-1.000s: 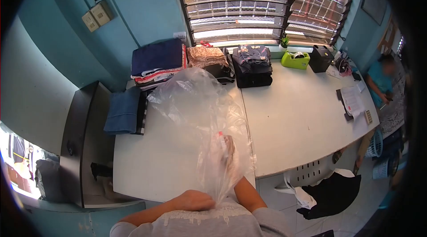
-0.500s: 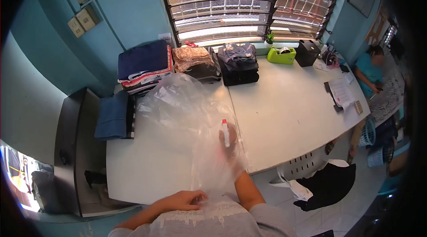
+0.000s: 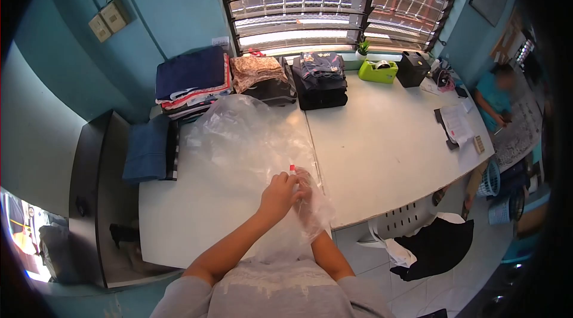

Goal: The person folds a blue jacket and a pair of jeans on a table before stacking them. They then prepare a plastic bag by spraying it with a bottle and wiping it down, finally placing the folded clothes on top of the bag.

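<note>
A large clear plastic bag is spread over the white table, reaching back to the folded clothes. My right hand is covered by the bag's thin plastic, its fingers closed round a small white item with a red tip. Right beside it, my left hand has its fingers pressed together at the same item and the plastic. Whether the left fingers pinch the item or only the plastic is hidden.
Folded clothes, blue denim and a dark stack line the table. A green tape dispenser, black box and papers lie right. A person sits at far right. Black cloth drapes a chair.
My left hand has moved from near my body up and forward to meet my right hand. The plastic now wraps more visibly around my right hand and wrist.
</note>
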{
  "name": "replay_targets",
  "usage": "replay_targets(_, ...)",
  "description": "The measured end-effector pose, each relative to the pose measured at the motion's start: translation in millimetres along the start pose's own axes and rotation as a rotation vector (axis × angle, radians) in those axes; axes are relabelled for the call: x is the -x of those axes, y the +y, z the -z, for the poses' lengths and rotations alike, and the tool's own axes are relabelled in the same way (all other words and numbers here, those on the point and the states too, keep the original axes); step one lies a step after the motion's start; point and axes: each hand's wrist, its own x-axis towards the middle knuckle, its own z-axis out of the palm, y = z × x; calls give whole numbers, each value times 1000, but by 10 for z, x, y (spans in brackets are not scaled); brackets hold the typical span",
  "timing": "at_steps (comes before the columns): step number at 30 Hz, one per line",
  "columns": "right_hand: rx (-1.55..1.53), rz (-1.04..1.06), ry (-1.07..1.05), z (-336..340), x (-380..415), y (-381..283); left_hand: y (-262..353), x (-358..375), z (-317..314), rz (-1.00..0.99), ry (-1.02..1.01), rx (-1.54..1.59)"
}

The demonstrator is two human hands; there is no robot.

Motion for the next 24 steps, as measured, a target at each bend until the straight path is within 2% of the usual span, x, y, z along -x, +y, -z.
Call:
replay_targets(1,-200,-90,27,-32,40,-63,-29,-4,-22,-16,11,20)
replay_targets(4,-102,54,-48,250,-70,395,-99,-9,-51,-62,86,29)
replay_targets(7,93,101,-115,298,-91,516,12,56,-58,-173,68,112)
replay_targets(12,416,145,-212,128,-183,461,358,133,36,-462,-56,109)
replay_targets(18,575,174,-268,21,-247,534,586,318,142,-688,-185,45)
replay_targets(24,635,182,-263,-30,-245,544,532,459,121,-715,-224,25)
